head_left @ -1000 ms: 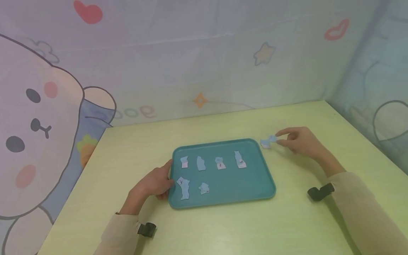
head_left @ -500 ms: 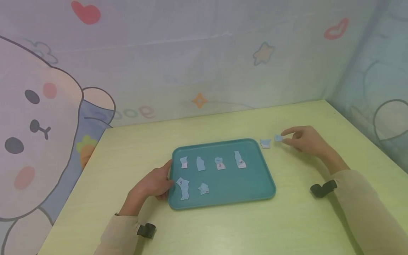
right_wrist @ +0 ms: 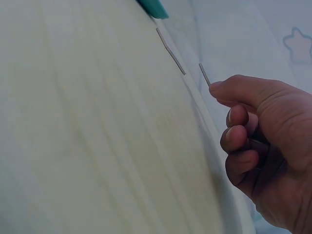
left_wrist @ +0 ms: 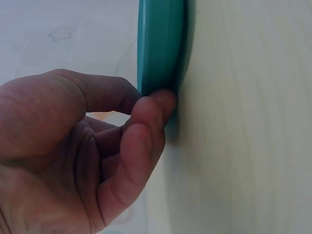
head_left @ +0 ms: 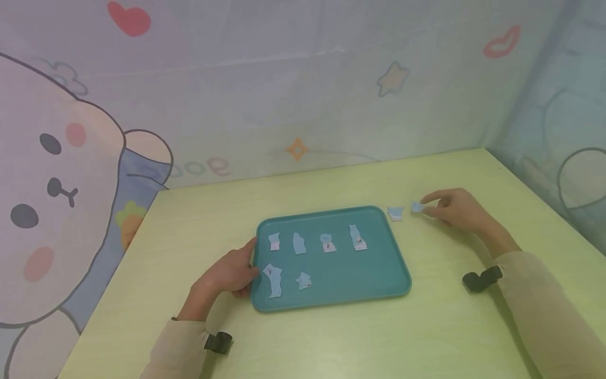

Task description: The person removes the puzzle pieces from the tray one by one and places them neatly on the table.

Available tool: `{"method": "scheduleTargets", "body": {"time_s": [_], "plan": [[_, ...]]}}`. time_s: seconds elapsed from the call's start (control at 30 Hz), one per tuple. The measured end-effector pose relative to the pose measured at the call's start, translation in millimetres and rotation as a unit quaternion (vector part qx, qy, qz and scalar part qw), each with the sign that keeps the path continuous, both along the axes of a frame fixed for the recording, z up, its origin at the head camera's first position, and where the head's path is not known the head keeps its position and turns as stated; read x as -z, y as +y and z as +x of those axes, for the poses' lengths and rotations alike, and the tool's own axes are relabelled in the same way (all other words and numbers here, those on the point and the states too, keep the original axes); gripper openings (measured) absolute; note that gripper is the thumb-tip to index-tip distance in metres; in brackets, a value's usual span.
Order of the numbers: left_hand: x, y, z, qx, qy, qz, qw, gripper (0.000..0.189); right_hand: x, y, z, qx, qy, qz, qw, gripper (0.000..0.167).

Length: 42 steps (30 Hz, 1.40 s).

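Observation:
In the head view, my right hand (head_left: 456,210) pinches a small light-blue card piece (head_left: 416,207) between thumb and fingers, just off the tray's far right corner. The right wrist view shows this held piece (right_wrist: 204,74) edge-on and thin. A second jagged light-blue piece (head_left: 395,213) lies on the table between it and the tray. My left hand (head_left: 232,271) holds the left edge of a teal tray (head_left: 350,279). From the left wrist camera, thumb and fingertips meet at the tray rim (left_wrist: 161,44); the other fingers are curled.
On the tray, several jagged blue-white pieces lie spread in two rows, among them a tall one (head_left: 274,281) at front left. The tray rests on a pale yellow table (head_left: 355,342). A printed cloth (head_left: 236,105) hangs behind the table.
My right hand has drawn the pinched piece rightward, away from the second piece; the two appeared to meet or overlap a second ago. The left hand and tray look unchanged.

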State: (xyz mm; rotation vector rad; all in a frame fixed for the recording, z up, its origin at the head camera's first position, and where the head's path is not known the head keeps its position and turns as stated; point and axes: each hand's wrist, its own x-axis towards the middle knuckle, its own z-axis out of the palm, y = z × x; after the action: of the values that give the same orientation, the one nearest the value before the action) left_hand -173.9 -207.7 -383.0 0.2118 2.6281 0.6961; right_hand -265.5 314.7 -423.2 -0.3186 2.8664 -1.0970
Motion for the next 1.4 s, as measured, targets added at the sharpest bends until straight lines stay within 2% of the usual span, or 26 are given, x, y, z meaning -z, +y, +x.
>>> {"method": "scheduleTargets", "body": {"time_s": [0.53,1.4], "plan": [[-0.9,0.7,0.8,0.004,0.002,0.003,1.0000,0.077,2.2,1.1,-2.5,-0.010,0.004,0.032,0.9994,0.032],[-1.4,0.7,0.6,-0.001,-0.001,-0.002,1.0000,0.077,4.2,-2.2,-6.1,-0.025,-0.005,0.039,0.9989,0.031]]}}
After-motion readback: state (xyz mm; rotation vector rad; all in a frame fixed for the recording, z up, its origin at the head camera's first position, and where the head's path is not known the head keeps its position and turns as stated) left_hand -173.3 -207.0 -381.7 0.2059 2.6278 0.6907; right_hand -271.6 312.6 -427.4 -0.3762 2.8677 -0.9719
